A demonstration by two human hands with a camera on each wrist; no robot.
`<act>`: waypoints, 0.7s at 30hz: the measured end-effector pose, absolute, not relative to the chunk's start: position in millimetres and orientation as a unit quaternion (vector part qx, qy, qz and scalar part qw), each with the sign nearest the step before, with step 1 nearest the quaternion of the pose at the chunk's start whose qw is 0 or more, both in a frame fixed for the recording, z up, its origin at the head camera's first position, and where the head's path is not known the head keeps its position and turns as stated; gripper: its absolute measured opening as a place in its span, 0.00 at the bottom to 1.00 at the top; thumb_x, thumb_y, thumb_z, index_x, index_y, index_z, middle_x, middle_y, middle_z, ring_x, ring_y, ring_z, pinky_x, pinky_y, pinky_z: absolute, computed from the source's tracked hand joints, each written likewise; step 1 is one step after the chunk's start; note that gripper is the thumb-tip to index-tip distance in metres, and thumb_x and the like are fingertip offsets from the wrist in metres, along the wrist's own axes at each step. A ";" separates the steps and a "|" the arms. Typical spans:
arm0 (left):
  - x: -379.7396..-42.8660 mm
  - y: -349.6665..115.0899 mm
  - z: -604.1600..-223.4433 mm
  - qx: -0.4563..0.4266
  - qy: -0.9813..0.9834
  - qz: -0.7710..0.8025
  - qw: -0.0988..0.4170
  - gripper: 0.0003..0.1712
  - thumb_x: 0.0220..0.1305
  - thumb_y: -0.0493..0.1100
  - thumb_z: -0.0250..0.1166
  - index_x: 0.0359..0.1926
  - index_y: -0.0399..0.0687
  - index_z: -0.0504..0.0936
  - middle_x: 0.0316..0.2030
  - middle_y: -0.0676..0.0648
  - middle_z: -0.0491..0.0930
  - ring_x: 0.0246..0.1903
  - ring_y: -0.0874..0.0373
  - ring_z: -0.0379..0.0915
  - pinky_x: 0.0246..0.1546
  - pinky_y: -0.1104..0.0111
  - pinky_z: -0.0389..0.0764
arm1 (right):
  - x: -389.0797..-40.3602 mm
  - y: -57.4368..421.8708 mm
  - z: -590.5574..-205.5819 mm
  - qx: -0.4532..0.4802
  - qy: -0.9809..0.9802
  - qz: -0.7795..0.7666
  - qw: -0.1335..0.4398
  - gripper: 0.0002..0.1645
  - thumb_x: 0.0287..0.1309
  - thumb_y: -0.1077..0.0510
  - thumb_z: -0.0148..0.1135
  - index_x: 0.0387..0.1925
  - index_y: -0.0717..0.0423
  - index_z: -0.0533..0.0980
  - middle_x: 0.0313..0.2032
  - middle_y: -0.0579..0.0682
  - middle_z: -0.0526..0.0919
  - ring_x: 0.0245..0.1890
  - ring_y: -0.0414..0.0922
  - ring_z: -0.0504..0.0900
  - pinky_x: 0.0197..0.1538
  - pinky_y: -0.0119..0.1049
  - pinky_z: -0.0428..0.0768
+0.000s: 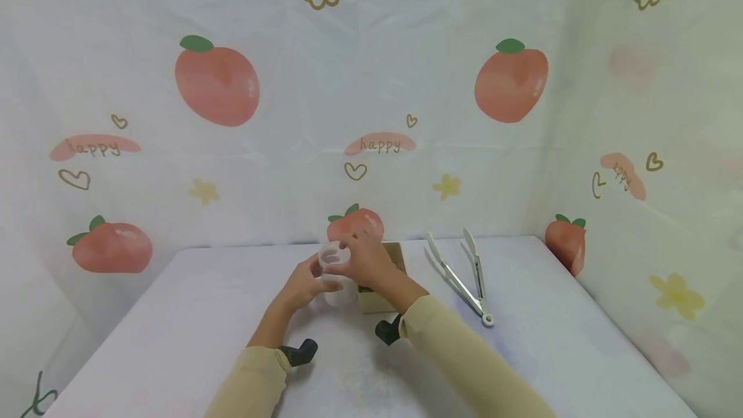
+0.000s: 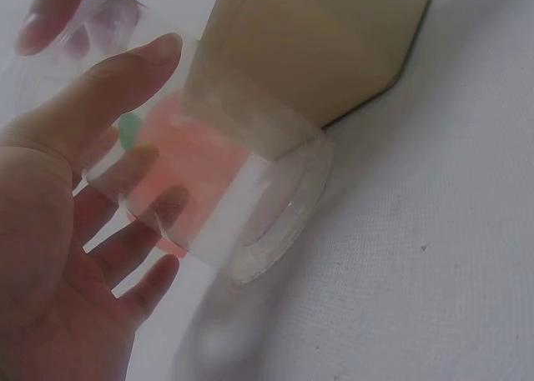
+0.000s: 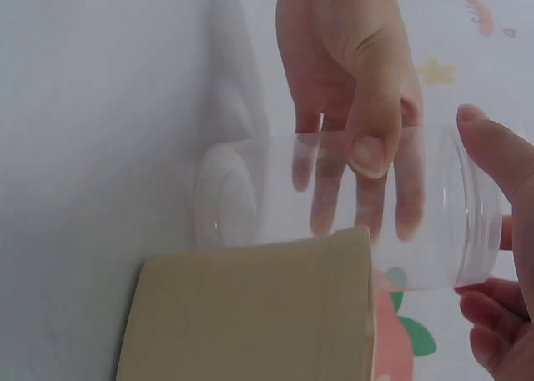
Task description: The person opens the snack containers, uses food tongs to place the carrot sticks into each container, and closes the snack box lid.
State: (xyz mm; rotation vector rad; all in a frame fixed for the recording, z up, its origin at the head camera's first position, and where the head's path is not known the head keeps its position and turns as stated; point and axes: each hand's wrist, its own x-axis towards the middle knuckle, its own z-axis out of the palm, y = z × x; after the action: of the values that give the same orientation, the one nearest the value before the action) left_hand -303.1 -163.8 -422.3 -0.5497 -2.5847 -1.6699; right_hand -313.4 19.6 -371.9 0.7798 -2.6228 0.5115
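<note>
Both arms stretch forward over the white table [image 1: 551, 334], and the hands meet on a clear plastic jar [image 3: 271, 181] at the left side of a beige cardboard box [image 1: 377, 303]. The left hand [image 1: 304, 284] comes from the near left and wraps the jar's body loosely: its thumb lies on one side, and its four fingers, spread apart, show through the transparent wall on the other. The right hand [image 1: 367, 260] reaches inward across the box and pinches the jar's ridged top between thumb and fingers; whether that top is a separate lid cannot be told. The jar is roughly upright, its base low over the table, though whether it touches the surface is unclear. A beige left sleeve [image 1: 249, 379] and right sleeve [image 1: 470, 357] end near the wrists, each with a black mount beside it. The box is open at the top, its inside mostly hidden by the right arm. To its right, metal tongs [image 1: 464, 291] with white tips lie with their arms apart, hinge toward the person. Behind and to the right, a pale wall covering [image 1: 278, 82] bears printed peaches, yellow flowers, outlined hearts and the word "happy" on pink strokes.
</note>
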 end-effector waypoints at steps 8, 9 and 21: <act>-318.1 -166.7 -440.4 -0.163 -0.827 -0.538 0.011 0.41 0.49 0.43 0.76 0.65 0.44 0.70 0.58 0.43 0.76 0.60 0.42 0.69 0.58 0.46 0.68 | -317.2 29.3 -373.6 0.329 -0.893 0.261 0.160 0.27 0.46 0.46 0.77 0.44 0.58 0.80 0.43 0.51 0.78 0.45 0.44 0.73 0.46 0.34 0.76; -318.0 -166.8 -440.1 -0.164 -0.826 -0.539 0.010 0.42 0.49 0.43 0.76 0.65 0.44 0.70 0.57 0.43 0.77 0.60 0.42 0.69 0.58 0.46 0.69 | -317.5 30.7 -373.9 0.336 -0.889 0.264 0.164 0.27 0.46 0.47 0.78 0.45 0.58 0.80 0.43 0.51 0.78 0.43 0.44 0.73 0.44 0.33 0.76; -317.4 -166.7 -437.8 -0.150 -0.824 -0.547 0.002 0.45 0.48 0.42 0.77 0.67 0.44 0.68 0.57 0.43 0.76 0.60 0.42 0.69 0.58 0.47 0.68 | -318.7 42.7 -377.7 0.370 -0.858 0.308 0.181 0.27 0.47 0.56 0.77 0.49 0.59 0.78 0.47 0.49 0.76 0.38 0.48 0.78 0.38 0.29 0.77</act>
State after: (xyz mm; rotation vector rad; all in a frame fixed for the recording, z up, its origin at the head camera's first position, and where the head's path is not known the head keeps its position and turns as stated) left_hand -317.4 -166.7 -437.8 -0.4718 -2.5849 -1.7151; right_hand -318.7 42.7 -377.7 1.0458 -2.4227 0.8700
